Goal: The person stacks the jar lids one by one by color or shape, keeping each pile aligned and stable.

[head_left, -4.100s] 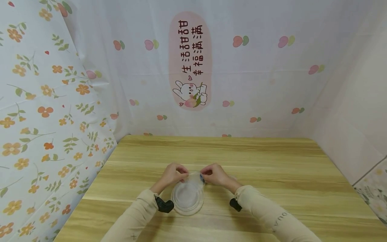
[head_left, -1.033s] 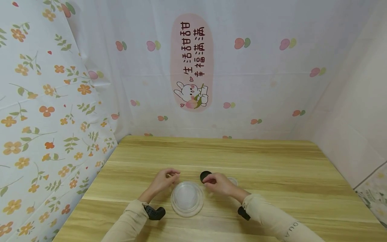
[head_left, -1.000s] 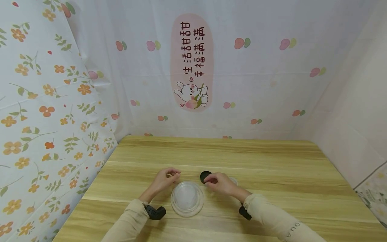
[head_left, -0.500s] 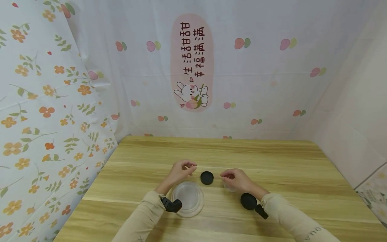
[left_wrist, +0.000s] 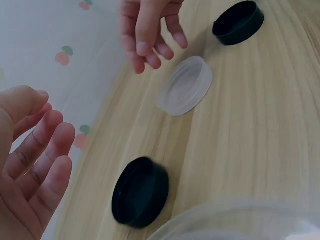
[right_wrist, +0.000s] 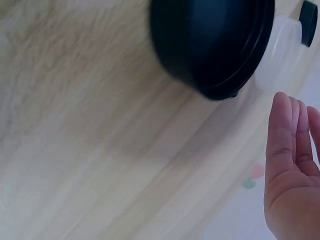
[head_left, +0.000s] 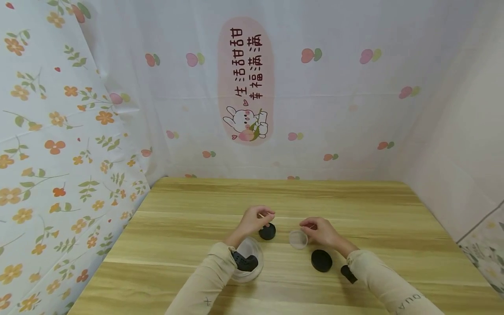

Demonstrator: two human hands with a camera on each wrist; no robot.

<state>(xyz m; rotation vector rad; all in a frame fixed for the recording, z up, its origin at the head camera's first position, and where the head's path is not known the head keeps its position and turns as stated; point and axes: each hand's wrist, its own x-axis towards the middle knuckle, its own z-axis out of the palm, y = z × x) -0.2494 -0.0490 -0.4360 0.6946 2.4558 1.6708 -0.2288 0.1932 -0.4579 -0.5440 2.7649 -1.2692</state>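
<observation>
My left hand [head_left: 256,220] hovers over a round black lid [head_left: 267,232], its fingers loosely bent and holding nothing. In the left wrist view that lid [left_wrist: 141,192] lies hollow side up, apart from the fingers. My right hand [head_left: 320,231] is just beside a small translucent round lid [head_left: 298,239]; the left wrist view shows a gap between them. Its fingers look nearly straight in the right wrist view. A second black lid [head_left: 321,260] lies nearer me, below the right hand. Clear round plastic containers [head_left: 257,272] sit under my left wrist, partly hidden by it.
The wood-grain table [head_left: 189,197] carries all these things. A white printed cloth [head_left: 334,109] hangs behind it, and a flowered cloth [head_left: 59,175] is at the left. A black wrist device [head_left: 246,262] blocks part of the containers.
Both hands held a clear piece over the containers at first. Since then both have moved right, the left from beside the containers to the black lid. The translucent lid and second black lid now show.
</observation>
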